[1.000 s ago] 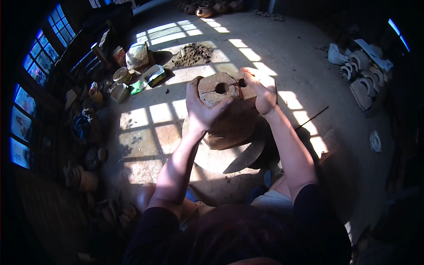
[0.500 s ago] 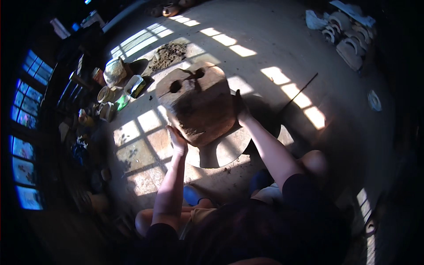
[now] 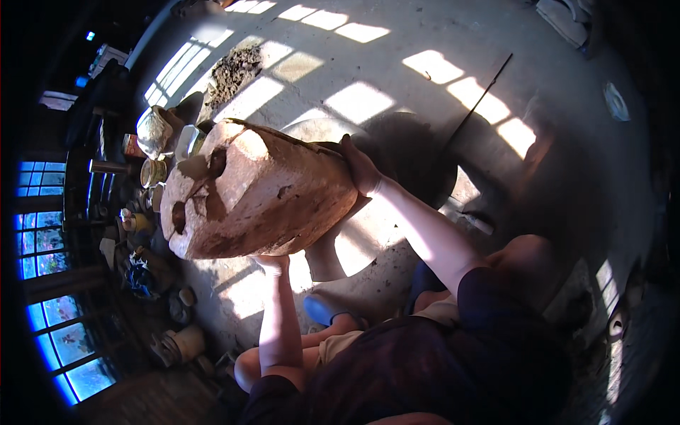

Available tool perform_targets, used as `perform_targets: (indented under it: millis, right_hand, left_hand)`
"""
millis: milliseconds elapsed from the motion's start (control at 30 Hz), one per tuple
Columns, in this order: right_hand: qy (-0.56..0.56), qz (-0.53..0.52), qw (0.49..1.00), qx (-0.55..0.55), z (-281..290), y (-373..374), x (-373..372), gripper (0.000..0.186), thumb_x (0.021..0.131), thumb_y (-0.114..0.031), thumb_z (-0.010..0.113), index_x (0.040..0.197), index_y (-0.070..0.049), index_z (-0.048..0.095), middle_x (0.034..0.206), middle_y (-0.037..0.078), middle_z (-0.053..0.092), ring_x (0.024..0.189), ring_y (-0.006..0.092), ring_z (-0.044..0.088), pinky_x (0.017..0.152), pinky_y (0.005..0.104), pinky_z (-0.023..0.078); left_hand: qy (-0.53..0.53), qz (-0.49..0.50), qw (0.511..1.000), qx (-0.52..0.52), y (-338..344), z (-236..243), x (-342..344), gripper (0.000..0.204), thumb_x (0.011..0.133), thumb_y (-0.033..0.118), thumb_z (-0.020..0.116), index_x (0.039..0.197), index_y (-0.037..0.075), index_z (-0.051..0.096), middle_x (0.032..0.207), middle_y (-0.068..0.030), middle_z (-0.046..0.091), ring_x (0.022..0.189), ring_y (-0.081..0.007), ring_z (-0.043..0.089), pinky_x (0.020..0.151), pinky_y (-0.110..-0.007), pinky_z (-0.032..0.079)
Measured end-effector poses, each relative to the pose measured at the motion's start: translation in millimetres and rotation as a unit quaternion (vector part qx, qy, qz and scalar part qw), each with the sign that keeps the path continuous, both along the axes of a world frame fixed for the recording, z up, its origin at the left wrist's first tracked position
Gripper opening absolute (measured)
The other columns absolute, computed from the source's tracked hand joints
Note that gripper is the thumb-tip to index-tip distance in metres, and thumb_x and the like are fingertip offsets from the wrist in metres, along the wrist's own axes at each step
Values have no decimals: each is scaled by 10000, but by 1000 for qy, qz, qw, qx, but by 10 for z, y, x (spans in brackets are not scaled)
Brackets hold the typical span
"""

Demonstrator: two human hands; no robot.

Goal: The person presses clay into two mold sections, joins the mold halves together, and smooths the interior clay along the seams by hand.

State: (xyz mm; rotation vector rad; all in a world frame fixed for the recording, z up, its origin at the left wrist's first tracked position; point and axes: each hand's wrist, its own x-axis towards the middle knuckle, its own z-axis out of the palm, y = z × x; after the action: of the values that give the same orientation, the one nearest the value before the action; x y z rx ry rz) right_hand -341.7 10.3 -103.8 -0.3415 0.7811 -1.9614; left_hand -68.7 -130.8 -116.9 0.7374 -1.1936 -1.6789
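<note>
A large reddish-brown clay block (image 3: 255, 191) with two holes in its end face is lifted off the floor and tilted toward the left. My left hand (image 3: 273, 263) supports it from underneath, mostly hidden by the block. My right hand (image 3: 360, 166) presses flat against its far right side. Below it lies a round pale stone wheel (image 3: 354, 244) on the concrete floor. My knees and blue footwear (image 3: 322, 309) show beneath my arms.
Bowls, tins and a pale sack (image 3: 152, 131) cluster at the left by a dark wall. A heap of loose clay (image 3: 237, 67) lies at the back. A thin rod (image 3: 482, 95) rests on the sunlit floor to the right. Windows glow blue at far left.
The clay block has been raised from the wheel and tipped toward the left, now nearer the camera. My left hand has moved under it, and my right hand holds its far side.
</note>
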Motion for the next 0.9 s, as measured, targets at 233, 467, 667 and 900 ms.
perform_targets:
  millis: [233, 467, 667, 900]
  right_hand:
    - [62, -25, 997, 25, 249, 78, -38, 681, 1161, -536, 344, 1350, 14, 698, 1310, 111, 728, 1179, 153, 648, 1105, 302, 468]
    - [18, -46, 998, 39, 64, 54, -69, 671, 1131, -556, 442, 1280, 26, 742, 1225, 116, 755, 1093, 169, 670, 1073, 310, 483]
    - [55, -100, 989, 91, 135, 32, -1, 699, 1128, -566, 429, 1185, 30, 788, 1177, 144, 766, 1080, 195, 674, 1059, 336, 494]
    - [326, -202, 921, 68, 917, 189, -147, 793, 1134, -616, 277, 1379, 26, 673, 1408, 185, 693, 1341, 260, 626, 1181, 387, 416]
  left_hand:
    - [-26, 7, 999, -33, 37, 1, 7, 807, 1041, 679, 468, 1619, 130, 339, 1588, -123, 467, 1422, -347, 513, 1203, -541, 443]
    - [-142, 7, 970, -197, -110, -121, 27, 728, 1072, 579, 482, 1593, 82, 372, 1539, -152, 509, 1362, -341, 567, 1144, -521, 510]
    - [-130, -22, 968, -214, -393, -182, 39, 641, 1090, 484, 493, 1533, 24, 437, 1465, -173, 569, 1322, -317, 581, 1125, -483, 503]
    - [41, -16, 975, -217, -403, 746, -338, 742, 1097, 535, 439, 1555, -47, 390, 1502, -197, 528, 1386, -316, 506, 1207, -464, 366]
